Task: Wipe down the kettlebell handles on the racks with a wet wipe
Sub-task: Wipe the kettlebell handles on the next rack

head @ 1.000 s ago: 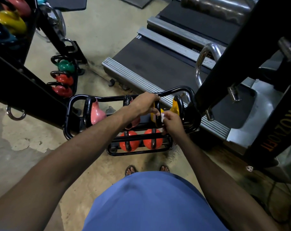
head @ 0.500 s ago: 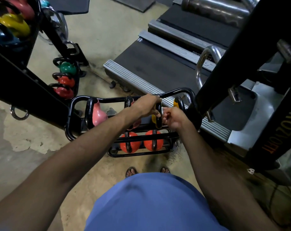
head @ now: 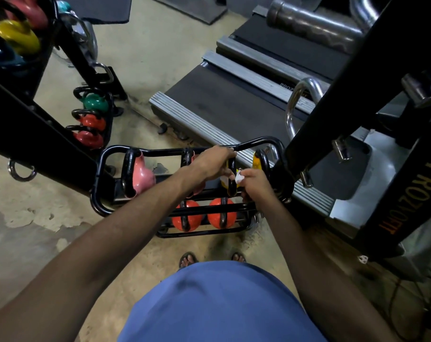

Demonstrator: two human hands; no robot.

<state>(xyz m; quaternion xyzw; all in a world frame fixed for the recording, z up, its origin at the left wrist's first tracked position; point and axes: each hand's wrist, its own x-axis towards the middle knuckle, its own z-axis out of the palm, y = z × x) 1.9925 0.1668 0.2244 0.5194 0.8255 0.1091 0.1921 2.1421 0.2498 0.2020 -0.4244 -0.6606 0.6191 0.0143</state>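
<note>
While leaning over the low two-tier rack (head: 99,169), closes the left hand (head: 213,162) over the far end of a black kettlebell handle (head: 231,187), right up against the rack's top rail, probably to stop the yellow bell beneath from rocking in its slot under the rubbing. Pinches a small crumpled wet wipe (head: 239,178) in the fingertips of the right hand (head: 255,182) and presses it to the handle's right flank about midway along, just beside the left hand's lower fingers. Brings the wipe in from the right, apparently to stay clear of the left hand on the other side and to work inside the black upright (head: 332,99) crowding the rack's right end. Shows the handle as a narrow loop standing above its bell, long axis running from the far rail toward the near rail, crosswise to the rack's length. Sets it parallel to the neighbouring handles: a second yellow kettlebell (head: 257,161) just to its right and a pink kettlebell (head: 141,177) well apart at the left end. Leaves the orange kettlebells (head: 186,215) on the lower tier, handles aligned the same way, with no hand near them. Gives no means of judging the wiped share of the gripped handle. Includes a treadmill deck (head: 222,102) beyond the rack and a second rack (head: 111,112) of green and red bells at upper left.
</note>
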